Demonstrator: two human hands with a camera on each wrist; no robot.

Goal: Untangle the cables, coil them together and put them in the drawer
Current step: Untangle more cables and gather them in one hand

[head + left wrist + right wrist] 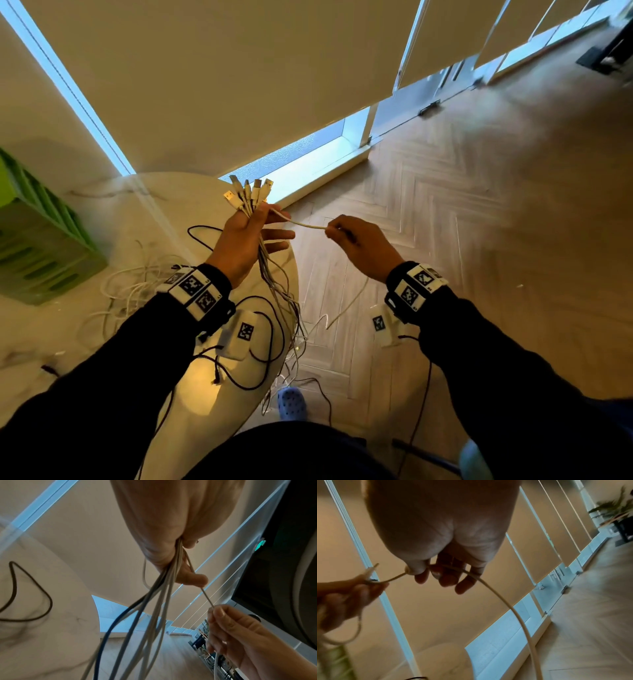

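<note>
My left hand [248, 231] grips a bundle of white cables [274, 274] above the table's right edge, their USB plugs [248, 192] fanned out above the fist. The strands hang down from the fist [161, 595] past the table edge. One white cable [303, 223] runs sideways from that hand to my right hand [346, 236], which pinches it between thumb and forefinger [410, 569]. The slack of that cable [510, 607] curves down below the right hand. More white cables [130, 291] lie tangled on the table to the left. No drawer can be made out.
A round white marble table [68, 342] carries a green slatted crate [37, 240] at left and thin black cords [260, 342]. Wood herringbone floor [479, 205] lies to the right. Roller blinds and low windows [308, 161] stand behind. A blue clog [291, 402] shows below.
</note>
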